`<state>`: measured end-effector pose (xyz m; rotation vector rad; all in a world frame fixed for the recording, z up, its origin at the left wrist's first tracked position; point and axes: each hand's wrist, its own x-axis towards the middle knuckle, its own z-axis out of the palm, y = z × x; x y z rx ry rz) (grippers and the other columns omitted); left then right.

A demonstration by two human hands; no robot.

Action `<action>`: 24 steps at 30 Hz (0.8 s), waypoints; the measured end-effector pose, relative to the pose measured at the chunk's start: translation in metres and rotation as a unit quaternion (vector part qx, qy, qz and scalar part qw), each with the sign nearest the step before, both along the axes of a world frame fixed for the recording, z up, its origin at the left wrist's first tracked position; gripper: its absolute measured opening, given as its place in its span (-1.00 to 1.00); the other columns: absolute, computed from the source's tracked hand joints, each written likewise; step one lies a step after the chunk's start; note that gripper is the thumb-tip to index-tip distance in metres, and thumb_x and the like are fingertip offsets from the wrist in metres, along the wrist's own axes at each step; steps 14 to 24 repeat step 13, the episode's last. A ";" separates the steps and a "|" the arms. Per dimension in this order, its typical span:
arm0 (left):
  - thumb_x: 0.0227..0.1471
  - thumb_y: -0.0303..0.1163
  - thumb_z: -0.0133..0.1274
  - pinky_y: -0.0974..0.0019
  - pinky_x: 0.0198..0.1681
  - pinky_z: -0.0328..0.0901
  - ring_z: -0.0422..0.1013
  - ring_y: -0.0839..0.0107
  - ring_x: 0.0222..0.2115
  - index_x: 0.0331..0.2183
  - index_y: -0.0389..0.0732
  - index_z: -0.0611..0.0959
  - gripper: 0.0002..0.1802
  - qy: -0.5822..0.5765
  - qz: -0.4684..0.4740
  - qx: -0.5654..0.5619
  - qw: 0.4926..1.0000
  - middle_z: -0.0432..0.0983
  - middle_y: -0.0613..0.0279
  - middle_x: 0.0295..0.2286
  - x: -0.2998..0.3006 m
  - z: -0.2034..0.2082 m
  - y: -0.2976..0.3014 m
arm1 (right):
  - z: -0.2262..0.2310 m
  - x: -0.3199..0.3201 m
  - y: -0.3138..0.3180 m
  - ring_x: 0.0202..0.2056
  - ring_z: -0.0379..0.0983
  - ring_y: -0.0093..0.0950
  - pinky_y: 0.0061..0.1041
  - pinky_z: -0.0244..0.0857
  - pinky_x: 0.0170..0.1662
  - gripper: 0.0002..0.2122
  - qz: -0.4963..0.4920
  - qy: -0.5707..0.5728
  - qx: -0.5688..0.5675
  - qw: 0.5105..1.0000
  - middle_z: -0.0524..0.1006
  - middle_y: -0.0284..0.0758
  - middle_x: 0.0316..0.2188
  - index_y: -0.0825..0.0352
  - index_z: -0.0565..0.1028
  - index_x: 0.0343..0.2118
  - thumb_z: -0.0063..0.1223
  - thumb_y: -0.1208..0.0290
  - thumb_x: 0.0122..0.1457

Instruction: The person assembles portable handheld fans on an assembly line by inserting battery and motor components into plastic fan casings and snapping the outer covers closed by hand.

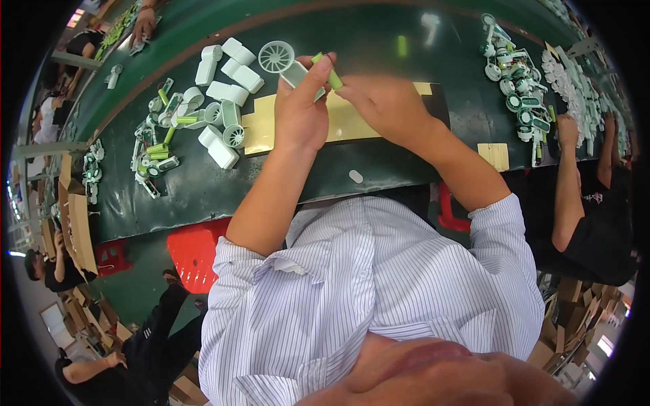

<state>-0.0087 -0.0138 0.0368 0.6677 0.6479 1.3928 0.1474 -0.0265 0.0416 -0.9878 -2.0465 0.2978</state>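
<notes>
My left hand (302,108) is closed around a pale mint handheld-fan housing (294,73) with a round spoked grille (276,57) at its far end. A bright green cylindrical battery (334,78) lies under the left thumb, beside the housing. At the battery's near end is my right hand (389,108), its thumb tip close to or touching it; its other fingers are smeared by motion, so their grip is unclear. Below both hands lies a yellow sheet (261,125) on the dark green table (399,169).
Left of my hands lie several pale housings (218,147), green batteries (159,150) and wired fan parts (143,152). More fan assemblies (518,88) are heaped at right, near another person's arm (567,183). A small white oval piece (355,176) lies near the table edge. A red stool (196,254) stands below.
</notes>
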 end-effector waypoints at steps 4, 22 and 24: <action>0.03 -0.42 0.16 0.26 -0.01 0.20 0.37 0.37 -0.17 -0.34 -0.10 0.50 -0.85 -0.033 -0.030 -0.017 0.999 0.49 0.18 -0.20 0.009 -0.003 -0.001 | -0.001 0.002 -0.001 -0.55 0.48 -0.33 -0.43 0.32 -0.48 -0.86 0.009 0.035 -0.019 0.999 0.54 -0.26 -0.58 0.31 0.57 -0.39 0.05 0.36 0.14; 0.08 0.30 -0.16 0.32 -0.30 0.31 0.38 0.43 -0.30 -0.12 -0.16 0.41 -0.32 0.017 -0.068 -0.126 0.990 0.43 0.27 -0.32 0.006 -0.016 0.004 | 0.014 0.016 -0.013 -0.50 0.52 -0.53 -0.48 0.33 -0.47 -0.80 -0.039 -0.098 0.007 0.994 0.59 -0.34 -0.51 0.30 0.58 -0.36 0.07 0.27 0.14; 0.08 0.30 -0.16 0.32 -0.30 0.31 0.38 0.43 -0.30 -0.12 -0.16 0.41 -0.32 0.017 -0.068 -0.126 0.990 0.43 0.27 -0.32 0.006 -0.016 0.004 | 0.014 0.016 -0.013 -0.50 0.52 -0.53 -0.48 0.33 -0.47 -0.80 -0.039 -0.098 0.007 0.994 0.59 -0.34 -0.51 0.30 0.58 -0.36 0.07 0.27 0.14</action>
